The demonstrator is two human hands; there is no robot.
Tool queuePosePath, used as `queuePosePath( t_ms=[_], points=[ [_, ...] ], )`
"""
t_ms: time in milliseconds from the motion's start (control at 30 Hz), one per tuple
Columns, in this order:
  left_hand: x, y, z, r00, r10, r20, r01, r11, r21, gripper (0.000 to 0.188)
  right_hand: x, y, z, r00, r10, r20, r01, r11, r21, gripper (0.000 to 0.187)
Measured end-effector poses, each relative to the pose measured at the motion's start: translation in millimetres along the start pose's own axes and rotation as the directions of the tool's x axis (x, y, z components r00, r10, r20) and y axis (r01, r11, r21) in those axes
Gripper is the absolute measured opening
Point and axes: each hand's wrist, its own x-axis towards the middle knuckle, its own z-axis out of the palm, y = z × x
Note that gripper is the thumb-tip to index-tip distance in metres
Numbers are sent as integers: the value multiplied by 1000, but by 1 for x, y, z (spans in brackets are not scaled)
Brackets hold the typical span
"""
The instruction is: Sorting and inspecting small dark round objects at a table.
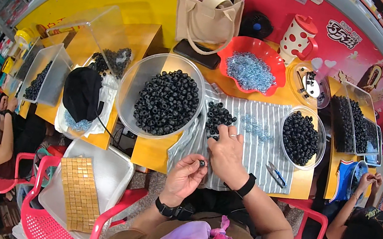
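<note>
My left hand [185, 176] pinches a black bead [202, 163] between thumb and fingertips, just past the cloth's near edge. Beside it, my right hand [228, 151], with a ring on one finger, reaches down to a loose heap of black beads [219, 115]. Its fingers are bent together, and whatever they grip is hidden. Under the heap lies a grey-and-white striped cloth [261, 158]. A scatter of small clear-blue pieces [257, 127] rests right of the heap. Small blue-handled snips [276, 174] lie at the cloth's right side.
Tubs of black beads flank the cloth: a large one [126, 90] left, a smaller one [321, 151] right. Behind stand a red bowl [279, 69] of clear-blue pieces, a beige bag [181, 20] and a dotted cup [293, 37]. A chair [42, 226] holds a beaded panel [79, 192]. People sit on both sides.
</note>
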Motion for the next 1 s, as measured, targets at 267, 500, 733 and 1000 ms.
queuePosePath(
  t_ms=[267,500,733,1000],
  points=[
    [-3,-1,9,996,-84,1,84,996,21,20,-37,-4,-31,972,216,-94,-81,681,728,9],
    [0,-22,40,994,-111,16,105,972,211,19,-89,-3,-31,905,413,98,-173,150,973,6],
    [-1,-35,51,993,-113,28,97,937,336,17,-104,11,-24,892,398,215,-106,-279,954,5],
    [-1,-40,53,993,-117,17,104,933,345,16,-110,13,-22,885,408,224,-90,-322,942,6]
  ],
)
